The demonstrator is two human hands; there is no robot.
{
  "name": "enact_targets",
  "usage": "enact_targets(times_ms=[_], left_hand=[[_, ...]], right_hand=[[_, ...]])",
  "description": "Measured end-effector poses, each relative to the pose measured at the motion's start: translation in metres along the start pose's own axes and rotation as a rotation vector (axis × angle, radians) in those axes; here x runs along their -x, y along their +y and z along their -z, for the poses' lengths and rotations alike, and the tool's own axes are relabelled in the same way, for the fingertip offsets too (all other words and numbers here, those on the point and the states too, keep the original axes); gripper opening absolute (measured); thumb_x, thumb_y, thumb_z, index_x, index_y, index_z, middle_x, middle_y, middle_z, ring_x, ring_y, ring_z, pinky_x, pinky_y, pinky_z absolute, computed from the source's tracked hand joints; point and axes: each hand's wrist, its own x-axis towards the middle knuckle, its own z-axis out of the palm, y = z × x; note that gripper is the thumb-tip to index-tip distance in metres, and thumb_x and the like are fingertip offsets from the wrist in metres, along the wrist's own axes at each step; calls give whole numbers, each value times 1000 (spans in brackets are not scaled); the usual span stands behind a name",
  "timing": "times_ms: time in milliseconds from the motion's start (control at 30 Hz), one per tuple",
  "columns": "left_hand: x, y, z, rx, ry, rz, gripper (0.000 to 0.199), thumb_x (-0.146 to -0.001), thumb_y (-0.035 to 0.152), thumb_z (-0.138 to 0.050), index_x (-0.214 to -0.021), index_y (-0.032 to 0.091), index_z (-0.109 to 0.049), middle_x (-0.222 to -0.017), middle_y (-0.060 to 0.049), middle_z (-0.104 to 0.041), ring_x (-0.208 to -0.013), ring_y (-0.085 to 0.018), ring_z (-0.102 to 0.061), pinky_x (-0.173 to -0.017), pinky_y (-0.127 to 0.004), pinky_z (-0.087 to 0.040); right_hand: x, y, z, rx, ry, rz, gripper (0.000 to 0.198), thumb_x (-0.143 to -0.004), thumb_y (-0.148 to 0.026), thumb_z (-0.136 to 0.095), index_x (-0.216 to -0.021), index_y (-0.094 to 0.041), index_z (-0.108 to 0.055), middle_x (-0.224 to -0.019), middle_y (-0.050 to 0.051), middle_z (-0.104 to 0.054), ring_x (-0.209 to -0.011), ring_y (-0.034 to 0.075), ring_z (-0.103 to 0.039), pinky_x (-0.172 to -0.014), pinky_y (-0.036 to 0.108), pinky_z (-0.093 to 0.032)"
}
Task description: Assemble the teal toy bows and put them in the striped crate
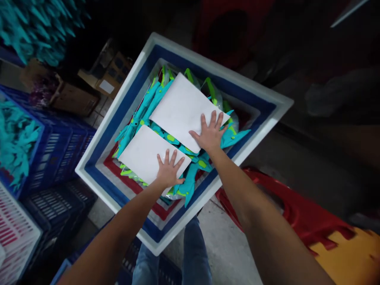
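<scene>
Spread fingers of my left hand (170, 169) lie flat on a white sheet (145, 152), near its right end. My right hand (210, 134) rests the same way, fingers apart, on a second white sheet (184, 107) a little farther off. Both sheets lie on a layer of turquoise pieces with lime-green spots (194, 170), some in clear plastic. All of this sits inside a large tub (118, 194) with a pale rim and blue, white and red bands. What lies beneath the sheets is hidden.
Blue crates (56, 146) stand at the left, one holding turquoise pieces (18, 138). A white crate (18, 233) is at lower left, cardboard boxes (114, 75) behind. Red plastic parts (297, 198) and a yellow one (350, 253) lie at right. More turquoise pieces (41, 27) are heaped upper left.
</scene>
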Motion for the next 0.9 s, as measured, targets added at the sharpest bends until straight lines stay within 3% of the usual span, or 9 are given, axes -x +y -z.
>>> enact_targets(times_ms=[233,367,467,533,600,700,900], left_hand=[[-3,-5,-4,13,-5,5,98,-68,73,-56,-148,29,-21,-158,-13,-4,-141,-46,7,-100,-75,7],[8,-13,15,89,80,22,96,-71,78,-44,-149,27,-22,-158,-14,-8,-143,-42,2,-105,-70,2],[20,-30,34,119,266,230,89,-77,74,-41,-148,24,-24,-158,-14,-8,-144,-37,3,-109,-64,-1],[25,-43,39,139,320,406,92,-75,75,-44,-149,23,-22,-158,-15,-4,-143,-40,5,-108,-67,-3],[23,-51,35,181,245,510,100,-70,77,-48,-149,24,-19,-158,-16,-1,-142,-44,6,-104,-71,-6],[14,-50,19,205,95,555,107,-65,80,-52,-150,27,-13,-158,-16,3,-141,-46,7,-102,-73,-7],[2,-42,2,169,95,584,110,-64,81,-50,-150,28,-7,-158,-13,7,-140,-45,12,-103,-72,-3]], right_hand=[[-4,1,-13,-27,-31,46,81,-86,-66,-32,-148,-15,-17,-155,22,-2,-137,48,7,-91,81,-3],[-3,0,4,-1,-31,69,84,-85,-70,-26,-148,-15,-19,-156,19,-2,-138,47,7,-94,80,2],[-6,-13,23,50,42,189,83,-85,-70,-26,-148,-17,-20,-157,14,-2,-139,44,10,-100,74,5],[-11,-27,29,63,45,284,82,-85,-70,-28,-149,-19,-19,-158,11,-1,-140,43,11,-102,72,6],[-17,-38,25,57,-7,336,80,-85,-71,-28,-148,-22,-21,-158,11,-1,-140,43,9,-101,74,5],[-22,-45,8,42,-67,364,80,-85,-72,-27,-148,-23,-21,-158,11,1,-140,44,7,-98,76,3],[-21,-36,-13,59,-61,392,83,-84,-72,-27,-148,-21,-18,-158,14,5,-140,44,8,-98,76,0]])
